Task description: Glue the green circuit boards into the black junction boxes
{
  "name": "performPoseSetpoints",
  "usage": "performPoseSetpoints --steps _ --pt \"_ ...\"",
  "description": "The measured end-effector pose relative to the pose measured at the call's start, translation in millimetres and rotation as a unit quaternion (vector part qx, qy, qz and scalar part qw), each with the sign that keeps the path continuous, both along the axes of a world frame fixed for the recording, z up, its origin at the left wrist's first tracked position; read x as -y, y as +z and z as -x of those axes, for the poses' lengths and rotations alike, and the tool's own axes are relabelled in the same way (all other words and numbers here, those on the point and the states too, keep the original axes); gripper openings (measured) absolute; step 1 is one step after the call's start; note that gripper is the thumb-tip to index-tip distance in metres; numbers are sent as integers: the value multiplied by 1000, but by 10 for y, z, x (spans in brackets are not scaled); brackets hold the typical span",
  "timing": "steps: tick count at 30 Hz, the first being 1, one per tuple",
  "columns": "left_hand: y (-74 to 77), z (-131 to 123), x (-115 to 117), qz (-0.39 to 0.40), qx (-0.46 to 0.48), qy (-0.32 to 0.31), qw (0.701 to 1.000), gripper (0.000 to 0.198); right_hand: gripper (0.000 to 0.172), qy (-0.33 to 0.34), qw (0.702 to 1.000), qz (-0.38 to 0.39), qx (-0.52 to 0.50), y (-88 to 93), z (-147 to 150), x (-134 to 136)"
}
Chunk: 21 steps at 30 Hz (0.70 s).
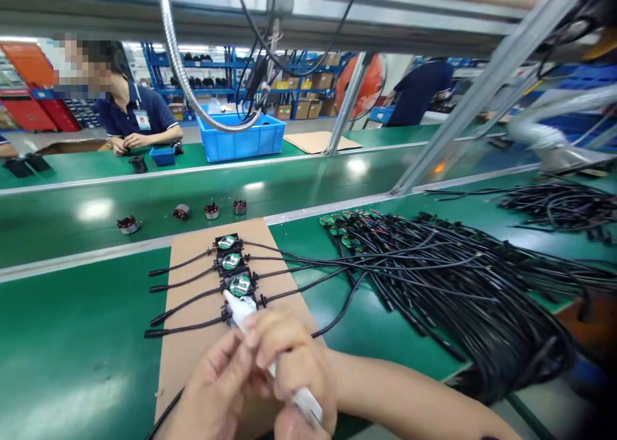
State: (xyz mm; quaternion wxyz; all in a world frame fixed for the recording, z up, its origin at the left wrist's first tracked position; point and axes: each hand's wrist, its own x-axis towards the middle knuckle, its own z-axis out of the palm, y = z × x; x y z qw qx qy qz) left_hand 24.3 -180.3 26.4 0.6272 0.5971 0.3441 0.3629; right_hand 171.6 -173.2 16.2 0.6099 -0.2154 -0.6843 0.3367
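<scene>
My right hand (294,369) is closed around a white pen-shaped tool (241,308) whose tip rests on the nearest of several small black units with round green circuit boards (240,285). These units lie in a row on a brown cardboard sheet (193,350), each with black cables running out left and right. My left hand (216,388) is curled just beside the right one, its fingers pressed against the tool and the right hand's fingers.
A big pile of black cables with green boards (457,279) lies to the right. Several small wound parts (212,210) sit on the conveyor belt (96,215). Across it a person works beside a blue bin (241,141). A metal post (463,106) slants up at the right.
</scene>
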Motion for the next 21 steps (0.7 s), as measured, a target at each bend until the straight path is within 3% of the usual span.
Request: performPoseSetpoints --steps 3,5,8,12,14,18,21 --pt "173 -125 -245 78 70 82 991 51 32 -89 993 -72 4 175 -96 -67" --pt "245 -211 -441 95 78 101 987 46 37 -158 980 -69 104 310 -170 -139" --pt "277 -352 -688 57 56 116 990 39 44 -237 932 -41 270 420 -269 -318" --pt "228 -414 -821 -1 3 90 996 46 36 -290 867 33 405 406 -495 -806" --pt "179 -308 -793 -33 -58 73 995 42 32 -341 817 114 452 358 -702 -1165" --pt "69 144 -592 -154 -185 77 968 20 26 -403 751 210 480 179 -1157 -1849" --pt "-7 518 -407 -208 -289 83 931 15 28 -410 722 241 502 57 -1343 -2054"
